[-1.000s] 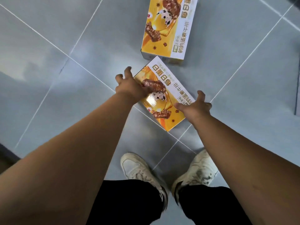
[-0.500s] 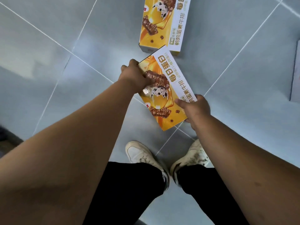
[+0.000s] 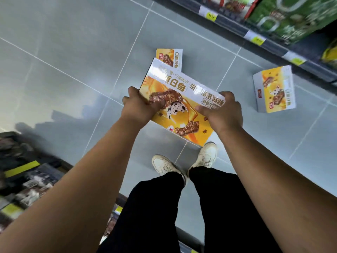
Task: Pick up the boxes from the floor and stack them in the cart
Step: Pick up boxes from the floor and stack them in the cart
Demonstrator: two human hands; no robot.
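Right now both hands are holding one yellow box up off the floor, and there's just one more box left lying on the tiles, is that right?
Not quite. Both hands, left and right, do hold the yellow box, but the head view shows two more on the tiles: one behind it, another by the shelf.

shop aisle | shelves [image 3: 269, 39] with price tags [image 3: 257, 40] | tiled floor [image 3: 73, 52]

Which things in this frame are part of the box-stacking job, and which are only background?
Job:
- yellow-and-white cardboard box, gripped by left hand and right hand
- matching box on the floor beyond it
- matching box on the floor at right

Background:
- green cartons on the shelf
- yellow price tags
- white shoes
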